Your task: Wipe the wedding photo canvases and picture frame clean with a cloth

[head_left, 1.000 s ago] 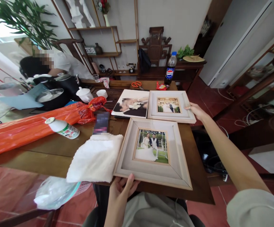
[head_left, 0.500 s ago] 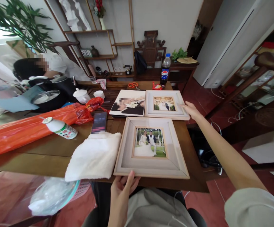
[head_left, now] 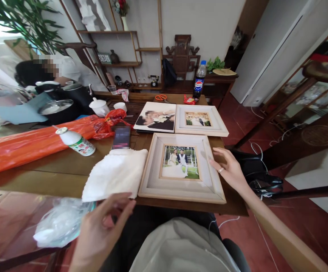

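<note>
A pale framed wedding photo (head_left: 181, 168) lies flat at the near edge of the wooden table (head_left: 67, 173). My right hand (head_left: 226, 168) rests open on its right rim, fingers spread, a ring on one finger. My left hand (head_left: 101, 230) hovers below the table edge, fingers loosely curled and empty, close to a folded white towel (head_left: 114, 173). A second framed photo (head_left: 199, 120) and an unframed print (head_left: 156, 117) lie side by side farther back.
An orange plastic bag (head_left: 33, 141), a white bottle (head_left: 76, 141), a phone (head_left: 121, 136), a teapot (head_left: 100, 107), scissors (head_left: 161, 98) and a cola bottle (head_left: 199, 79) are on the table. Another person (head_left: 43, 71) sits far left. A crumpled clear bag (head_left: 60, 223) hangs by my knee.
My right hand left the far frame and came back onto the near frame's right rim. My left hand let go of the near frame's bottom edge and drew down to the left.
</note>
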`<state>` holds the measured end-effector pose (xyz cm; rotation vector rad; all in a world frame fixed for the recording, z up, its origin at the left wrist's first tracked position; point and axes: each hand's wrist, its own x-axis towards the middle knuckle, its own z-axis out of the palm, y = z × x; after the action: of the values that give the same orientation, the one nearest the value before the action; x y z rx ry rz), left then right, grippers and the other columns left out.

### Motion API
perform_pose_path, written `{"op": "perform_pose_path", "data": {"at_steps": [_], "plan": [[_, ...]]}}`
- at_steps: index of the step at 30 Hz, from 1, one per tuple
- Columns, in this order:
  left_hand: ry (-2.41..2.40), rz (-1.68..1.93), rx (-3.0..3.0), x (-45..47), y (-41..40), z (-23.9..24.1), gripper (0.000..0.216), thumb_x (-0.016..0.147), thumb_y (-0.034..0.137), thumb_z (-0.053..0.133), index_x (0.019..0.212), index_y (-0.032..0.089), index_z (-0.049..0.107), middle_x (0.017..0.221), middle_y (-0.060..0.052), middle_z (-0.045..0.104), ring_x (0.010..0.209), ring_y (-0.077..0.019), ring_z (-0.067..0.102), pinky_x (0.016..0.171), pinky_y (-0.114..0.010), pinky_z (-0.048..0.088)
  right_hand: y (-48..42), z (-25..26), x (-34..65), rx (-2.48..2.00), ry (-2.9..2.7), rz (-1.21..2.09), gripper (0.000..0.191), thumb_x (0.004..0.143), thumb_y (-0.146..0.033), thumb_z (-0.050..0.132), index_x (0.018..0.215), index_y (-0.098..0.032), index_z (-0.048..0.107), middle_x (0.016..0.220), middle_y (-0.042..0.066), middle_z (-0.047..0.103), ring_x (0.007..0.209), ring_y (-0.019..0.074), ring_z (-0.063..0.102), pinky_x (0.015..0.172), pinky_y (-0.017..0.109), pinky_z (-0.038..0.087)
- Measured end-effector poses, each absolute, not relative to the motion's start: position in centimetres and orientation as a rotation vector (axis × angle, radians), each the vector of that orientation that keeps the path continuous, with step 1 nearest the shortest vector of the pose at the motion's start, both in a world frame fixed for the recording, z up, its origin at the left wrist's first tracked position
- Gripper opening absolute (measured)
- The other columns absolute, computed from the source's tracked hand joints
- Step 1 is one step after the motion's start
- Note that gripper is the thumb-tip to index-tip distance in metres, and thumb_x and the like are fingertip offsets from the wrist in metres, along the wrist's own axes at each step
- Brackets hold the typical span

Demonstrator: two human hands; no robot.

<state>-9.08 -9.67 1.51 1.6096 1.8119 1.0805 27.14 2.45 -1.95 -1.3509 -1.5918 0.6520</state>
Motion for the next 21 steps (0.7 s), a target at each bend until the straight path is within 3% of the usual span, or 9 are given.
{"op": "perform_pose_path", "data": {"at_steps": [3,5,9,12,14,16,19,21], "plan": [[1.798,0.915,2.197,-12.6,-8.6,1.6,0.029,0.082,0.033,0.062,0.110,0.025,0.064,0.116,-0.007,0.066,0.106,-0.0259,0.064,0.092,-0.037,0.052,2.4,-3.6,26.8,-1.338,-1.567,0.724,0.052,0.075,-0.038,0.071,0.123,-0.031,0.055,0.134,0.010,0.046,0.122,0.0299,0.052,0.080,0.040,0.061],[1.715,0.745,2.367,-13.8,-7.6,1.0,0.034,0.085,0.029,0.055,0.118,0.023,0.060,0.130,-0.009,0.058,0.123,-0.0270,0.053,0.102,-0.042,0.045,2.8,-4.1,26.7,-1.361,-1.569,0.748,0.053,0.074,-0.037,0.071,0.124,-0.031,0.054,0.141,0.010,0.041,0.129,0.0315,0.046,0.083,0.042,0.059],[1.716,0.782,2.318,-14.4,-5.9,-0.2,0.026,0.093,0.024,0.041,0.113,0.018,0.056,0.119,-0.010,0.064,0.112,-0.0210,0.061,0.094,-0.034,0.049,3.3,-4.2,26.5,-1.333,-1.596,0.758,0.048,0.078,-0.034,0.068,0.123,-0.031,0.055,0.147,0.008,0.038,0.138,0.0310,0.036,0.087,0.042,0.057],[1.715,0.869,2.326,-14.5,-5.2,-0.1,0.024,0.095,0.020,0.036,0.090,0.017,0.059,0.117,-0.011,0.066,0.103,-0.0187,0.065,0.086,-0.029,0.051,3.2,-4.1,26.6,-1.270,-1.611,0.764,0.047,0.078,-0.032,0.067,0.123,-0.030,0.055,0.146,0.008,0.039,0.138,0.0294,0.037,0.089,0.041,0.056],[1.653,0.810,2.460,-14.6,-5.0,0.1,0.032,0.093,0.016,0.033,0.075,0.017,0.060,0.123,-0.011,0.063,0.109,-0.0201,0.063,0.091,-0.031,0.050,3.1,-4.1,26.6,-1.252,-1.622,0.777,0.046,0.079,-0.031,0.066,0.124,-0.030,0.055,0.146,0.008,0.039,0.137,0.0289,0.038,0.089,0.040,0.055],[1.592,0.642,2.608,-14.6,-5.0,0.2,0.030,0.090,0.016,0.038,0.075,0.017,0.063,0.136,-0.011,0.055,0.120,-0.0245,0.056,0.098,-0.038,0.046,3.1,-4.0,26.7,-1.245,-1.633,0.794,0.045,0.079,-0.031,0.065,0.123,-0.030,0.055,0.147,0.008,0.039,0.137,0.0289,0.038,0.090,0.041,0.055],[1.557,0.474,2.745,-14.2,-5.2,-0.1,0.016,0.083,0.022,0.053,0.080,0.016,0.068,0.153,-0.012,0.032,0.139,-0.0332,0.033,0.109,-0.048,0.036,3.0,-4.0,26.7,-1.242,-1.644,0.811,0.044,0.079,-0.030,0.065,0.123,-0.031,0.056,0.147,0.008,0.040,0.139,0.0288,0.036,0.093,0.042,0.053],[1.532,0.473,2.811,-13.9,-5.0,-0.6,0.017,0.083,0.020,0.053,0.074,0.015,0.067,0.155,-0.012,0.028,0.143,-0.0326,0.025,0.113,-0.049,0.031,3.0,-3.9,26.7,-1.243,-1.643,0.808,0.045,0.079,-0.029,0.065,0.123,-0.031,0.055,0.147,0.007,0.040,0.139,0.0282,0.036,0.094,0.043,0.052]]}}
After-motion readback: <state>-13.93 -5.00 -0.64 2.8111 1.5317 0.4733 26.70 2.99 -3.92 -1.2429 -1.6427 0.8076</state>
